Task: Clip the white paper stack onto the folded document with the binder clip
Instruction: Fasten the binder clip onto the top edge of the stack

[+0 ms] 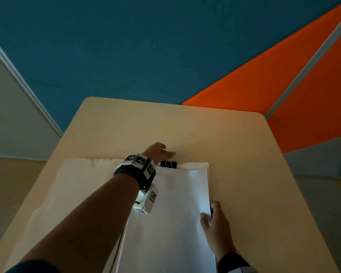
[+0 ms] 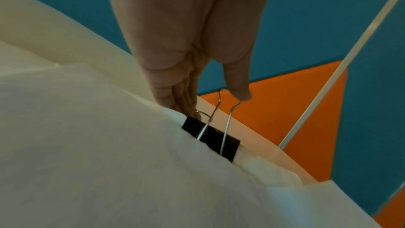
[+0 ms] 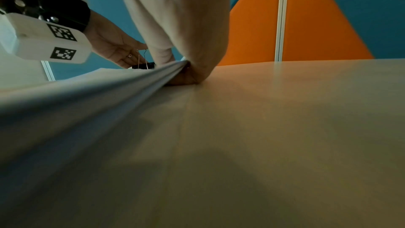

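Observation:
A white paper stack (image 1: 171, 213) lies on a larger folded document (image 1: 83, 184) on the table. A black binder clip (image 1: 168, 164) sits clamped over their far edges, one wire handle upright. My left hand (image 1: 168, 154) reaches over the far edge. In the left wrist view its thumb tip (image 2: 240, 93) touches the top of the upright handle of the clip (image 2: 210, 138), and its fingertips (image 2: 179, 103) meet the lower handle. My right hand (image 1: 209, 215) pinches the stack's right edge, thumb on top. Its fingers (image 3: 186, 77) sit under the edge of the stack (image 3: 87, 101).
The beige table (image 1: 244, 154) has bare surface to the right of the papers and beyond the clip. Blue (image 1: 126, 46) and orange (image 1: 283, 85) partition panels stand right behind its far edge. A wrist camera block (image 1: 146, 201) hangs over the stack.

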Action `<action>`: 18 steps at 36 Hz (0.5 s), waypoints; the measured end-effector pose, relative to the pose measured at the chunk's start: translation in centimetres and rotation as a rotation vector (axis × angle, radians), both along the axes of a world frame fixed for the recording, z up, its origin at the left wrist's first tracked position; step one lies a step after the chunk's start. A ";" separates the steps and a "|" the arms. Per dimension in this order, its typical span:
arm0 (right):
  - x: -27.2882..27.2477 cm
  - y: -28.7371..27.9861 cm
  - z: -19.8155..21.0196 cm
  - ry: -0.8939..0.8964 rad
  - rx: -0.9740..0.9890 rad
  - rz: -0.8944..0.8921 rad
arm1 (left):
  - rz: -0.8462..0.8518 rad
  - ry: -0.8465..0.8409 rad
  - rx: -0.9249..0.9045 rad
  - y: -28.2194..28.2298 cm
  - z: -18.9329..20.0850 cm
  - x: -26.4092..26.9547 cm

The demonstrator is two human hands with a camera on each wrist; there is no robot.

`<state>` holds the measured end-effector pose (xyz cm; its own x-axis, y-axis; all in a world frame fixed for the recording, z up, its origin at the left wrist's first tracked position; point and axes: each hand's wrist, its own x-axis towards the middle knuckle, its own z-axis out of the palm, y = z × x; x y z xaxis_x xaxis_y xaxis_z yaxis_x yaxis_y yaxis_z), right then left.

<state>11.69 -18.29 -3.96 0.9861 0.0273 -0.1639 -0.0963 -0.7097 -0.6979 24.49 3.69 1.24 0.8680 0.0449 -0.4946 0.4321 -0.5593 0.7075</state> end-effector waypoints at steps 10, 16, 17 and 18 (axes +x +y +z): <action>-1.1 -0.6 -0.5 0.018 0.169 -0.033 | 0.012 -0.017 0.049 0.6 -1.1 0.7; -0.9 -0.6 -0.7 0.044 0.122 -0.007 | 0.021 0.007 0.119 0.5 -1.6 1.5; -0.8 -0.7 -0.7 0.049 0.112 -0.003 | 0.026 0.002 0.126 0.5 -1.7 1.6; -0.7 -0.7 -0.7 0.053 0.103 0.003 | 0.029 0.003 0.126 0.5 -1.7 1.7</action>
<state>10.95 -18.99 -4.63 0.9759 0.0498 -0.2123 -0.1331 -0.6352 -0.7608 26.15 4.17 -0.51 0.8640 0.1319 -0.4860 0.4513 -0.6308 0.6312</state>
